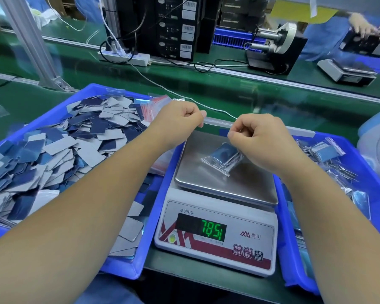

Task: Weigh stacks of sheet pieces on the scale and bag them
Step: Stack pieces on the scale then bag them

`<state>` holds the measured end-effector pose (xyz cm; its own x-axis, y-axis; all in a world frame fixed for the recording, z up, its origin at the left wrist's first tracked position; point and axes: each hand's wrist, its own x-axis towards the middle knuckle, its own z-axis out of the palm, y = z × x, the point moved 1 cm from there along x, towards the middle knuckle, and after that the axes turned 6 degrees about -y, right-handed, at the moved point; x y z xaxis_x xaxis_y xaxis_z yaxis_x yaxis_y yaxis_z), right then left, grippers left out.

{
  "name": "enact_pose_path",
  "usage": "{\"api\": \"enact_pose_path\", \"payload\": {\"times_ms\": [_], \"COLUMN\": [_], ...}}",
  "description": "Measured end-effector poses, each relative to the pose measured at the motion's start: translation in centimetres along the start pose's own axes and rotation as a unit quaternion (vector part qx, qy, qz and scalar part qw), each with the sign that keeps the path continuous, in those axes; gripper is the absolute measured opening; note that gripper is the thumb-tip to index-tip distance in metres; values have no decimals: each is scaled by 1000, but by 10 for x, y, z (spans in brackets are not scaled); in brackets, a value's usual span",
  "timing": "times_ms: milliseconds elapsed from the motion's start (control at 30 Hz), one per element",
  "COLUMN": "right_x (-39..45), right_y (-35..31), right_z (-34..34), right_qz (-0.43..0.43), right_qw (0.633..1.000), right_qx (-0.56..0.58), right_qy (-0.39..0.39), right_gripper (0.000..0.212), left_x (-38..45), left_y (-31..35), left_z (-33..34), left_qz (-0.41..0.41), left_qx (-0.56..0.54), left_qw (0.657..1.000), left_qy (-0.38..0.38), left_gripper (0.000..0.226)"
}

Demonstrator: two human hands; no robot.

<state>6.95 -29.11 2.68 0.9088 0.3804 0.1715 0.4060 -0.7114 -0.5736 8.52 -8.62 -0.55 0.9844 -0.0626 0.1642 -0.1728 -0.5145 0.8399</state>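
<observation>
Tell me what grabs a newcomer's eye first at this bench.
The scale in the centre, its green display lit, with a clear bag of blue pieces over its steel pan, pinched by the right hand. To its left, a blue tray heaped with loose blue and grey sheet pieces.

both bare forearms reaching forward, left hand (180, 116) and right hand (257, 137) curled, fingertips pinched

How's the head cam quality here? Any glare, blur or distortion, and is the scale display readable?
Head view: wide-angle bowing at the edges, forearms stretched; soft glare on the steel scale pan and the clear bag the right hand pinches; left hand sharp; background soft, the far person smeared; display green digits legible, last one unclear.
</observation>
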Motion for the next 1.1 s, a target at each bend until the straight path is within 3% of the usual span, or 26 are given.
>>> {"api": "enact_pose_path", "payload": {"times_ms": [267,367,533,633,933,1100], "right_x": [-5,-6,-9,-9,-3,6], "right_y": [-6,-6,-5,-3,0,23], "right_z": [-1,-1,-4,-4,-1,-28], "right_qz": [-68,-87,-101,-114,-100,30], "right_qw": [996,992,974,966,975,987], "right_qx": [42,36,-38,-79,-129,-159], "right_qy": [-48,-80,-199,-218,-153,15], "right_gripper": [10,24,58,60,29,28], "left_x": [-1,-1,0,0,-3,-3], "left_y": [1,0,-1,-2,0,-5], "left_z": [0,1,3,4,10,12], "left_qz": [-10,-9,-3,-1,13,6], "left_qx": [12,15,19,21,22,18], "left_qw": [1000,1000,1000,1000,999,1000], "left_qy": [-9,-14,-21,-22,-21,-7], "left_gripper": [34,33,34,34,36,38]}}
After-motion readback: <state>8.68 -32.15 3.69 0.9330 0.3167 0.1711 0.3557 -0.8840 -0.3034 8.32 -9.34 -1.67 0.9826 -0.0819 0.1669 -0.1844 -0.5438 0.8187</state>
